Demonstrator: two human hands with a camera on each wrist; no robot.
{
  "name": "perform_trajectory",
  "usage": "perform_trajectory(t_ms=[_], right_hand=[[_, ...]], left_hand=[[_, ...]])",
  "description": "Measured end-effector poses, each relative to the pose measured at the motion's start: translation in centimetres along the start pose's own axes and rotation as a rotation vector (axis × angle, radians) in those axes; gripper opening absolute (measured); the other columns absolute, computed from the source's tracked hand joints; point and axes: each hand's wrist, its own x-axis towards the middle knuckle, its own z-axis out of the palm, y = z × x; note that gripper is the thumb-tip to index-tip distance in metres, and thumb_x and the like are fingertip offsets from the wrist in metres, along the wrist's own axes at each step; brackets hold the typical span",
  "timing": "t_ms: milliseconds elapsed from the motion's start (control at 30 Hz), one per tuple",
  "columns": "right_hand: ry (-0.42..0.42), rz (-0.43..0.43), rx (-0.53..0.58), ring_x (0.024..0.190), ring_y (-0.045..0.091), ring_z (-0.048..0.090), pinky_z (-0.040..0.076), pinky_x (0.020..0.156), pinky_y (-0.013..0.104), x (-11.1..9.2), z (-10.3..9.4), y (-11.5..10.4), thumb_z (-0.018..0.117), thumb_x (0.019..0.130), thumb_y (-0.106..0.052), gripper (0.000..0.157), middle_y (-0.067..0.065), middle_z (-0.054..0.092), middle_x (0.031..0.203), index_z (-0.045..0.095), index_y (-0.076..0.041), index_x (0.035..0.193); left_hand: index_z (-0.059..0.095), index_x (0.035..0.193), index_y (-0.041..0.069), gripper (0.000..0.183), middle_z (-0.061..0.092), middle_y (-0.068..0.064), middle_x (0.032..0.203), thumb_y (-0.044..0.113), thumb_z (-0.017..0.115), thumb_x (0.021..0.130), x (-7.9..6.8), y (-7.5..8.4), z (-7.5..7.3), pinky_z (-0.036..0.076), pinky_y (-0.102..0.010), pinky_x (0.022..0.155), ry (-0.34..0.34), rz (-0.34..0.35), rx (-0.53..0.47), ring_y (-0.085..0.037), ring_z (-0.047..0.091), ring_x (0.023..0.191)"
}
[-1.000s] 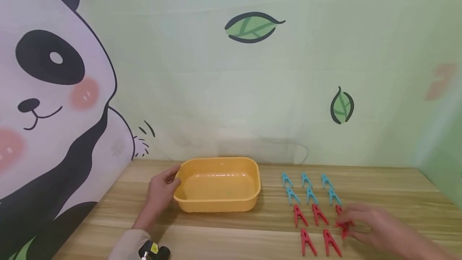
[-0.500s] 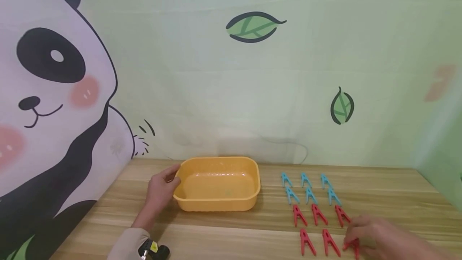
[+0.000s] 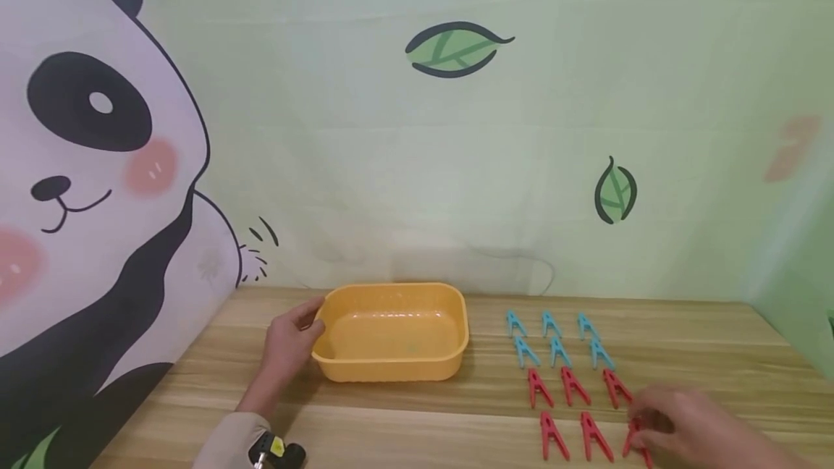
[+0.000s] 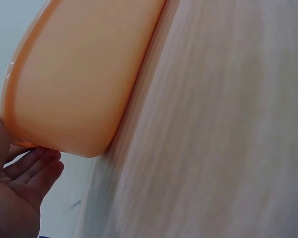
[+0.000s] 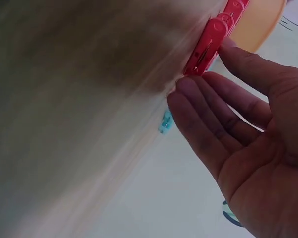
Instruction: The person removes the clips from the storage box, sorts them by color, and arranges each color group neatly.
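A yellow plastic basin (image 3: 391, 370) stands on the wooden table, left of the clothespins. My left hand (image 3: 290, 339) grips its left end, with the thumb at the rim and the fingers against the outer wall; the left wrist view shows those fingers (image 4: 32, 171) bent beneath the rim. At the front right, my right hand (image 3: 684, 422) pinches a red clothespin (image 5: 206, 47) between thumb and fingertips, low at the table. This clothespin is the right end of the front row. Two red clothespins lie beside it, one of them a red clothespin (image 3: 596, 437) just to its left.
Behind the front row lies a second row of red clothespins (image 3: 576, 386). Two rows of blue clothespins (image 3: 560, 353) lie farther back. A pale green wall (image 3: 365, 165) with leaf drawings and a panda picture (image 3: 98, 237) borders the wooden table (image 3: 391, 425).
My right hand has moved toward the front and slightly right, bringing the red clothespin from near the second red row to the front row's right end. My left hand stays on the basin.
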Motion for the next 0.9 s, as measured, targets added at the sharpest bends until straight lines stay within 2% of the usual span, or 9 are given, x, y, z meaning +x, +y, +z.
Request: perform_trajectory(t_ms=[133, 333, 533, 833, 900], right_hand=[[-0.029, -0.004, 0.039, 0.079, 0.011, 0.058, 0.058, 0.072, 0.025, -0.04, 0.0, 0.26, 0.081, 0.093, -0.029, 0.023, -0.009, 0.068, 0.095, 0.075, -0.015, 0.11], [-0.023, -0.018, 0.046, 0.084, 0.01, 0.058, 0.06, 0.077, 0.028, -0.4, -0.18, 0.65, 0.081, 0.093, -0.025, 0.028, -0.006, 0.071, 0.106, 0.075, -0.012, 0.117], [-0.013, 0.029, 0.067, 0.089, 0.017, 0.062, 0.062, 0.079, 0.034, -0.34, -0.04, 0.48, 0.081, 0.092, -0.02, 0.026, -0.004, 0.072, 0.105, 0.075, -0.01, 0.116], [0.014, 0.006, 0.018, 0.085, 0.011, 0.062, 0.063, 0.079, 0.034, -0.21, 0.19, 0.78, 0.083, 0.091, -0.023, 0.025, -0.008, 0.071, 0.1, 0.075, -0.012, 0.112], [0.008, 0.043, 0.046, 0.085, 0.013, 0.063, 0.063, 0.08, 0.036, -0.02, 0.25, 0.5, 0.082, 0.092, -0.02, 0.023, -0.006, 0.072, 0.099, 0.075, -0.012, 0.112]], left_hand=[[0.063, 0.14, -0.01, 0.044, 0.067, -0.029, 0.132, -0.004, 0.061, 0.096, 0.01, -0.19, 0.1, 0.054, -0.049, 0.105, 0.005, 0.004, 0.0, -0.043, 0.066, 0.124], [0.063, 0.14, -0.011, 0.044, 0.067, -0.029, 0.132, -0.004, 0.061, 0.096, 0.28, -0.27, 0.41, 0.054, -0.047, 0.105, -0.005, 0.011, -0.004, -0.042, 0.066, 0.124], [0.062, 0.14, -0.011, 0.044, 0.067, -0.029, 0.133, -0.004, 0.061, 0.097, 0.47, -0.16, 0.44, 0.055, -0.047, 0.105, -0.023, 0.01, -0.007, -0.043, 0.066, 0.125], [0.063, 0.138, -0.012, 0.042, 0.068, -0.031, 0.13, -0.004, 0.061, 0.097, 0.7, -0.28, 0.59, 0.057, -0.047, 0.102, -0.041, 0.037, 0.002, -0.044, 0.067, 0.122], [0.062, 0.139, -0.012, 0.042, 0.067, -0.031, 0.132, -0.002, 0.062, 0.098, 0.75, -0.34, 0.45, 0.056, -0.048, 0.103, -0.051, 0.036, 0.011, -0.044, 0.066, 0.123]])
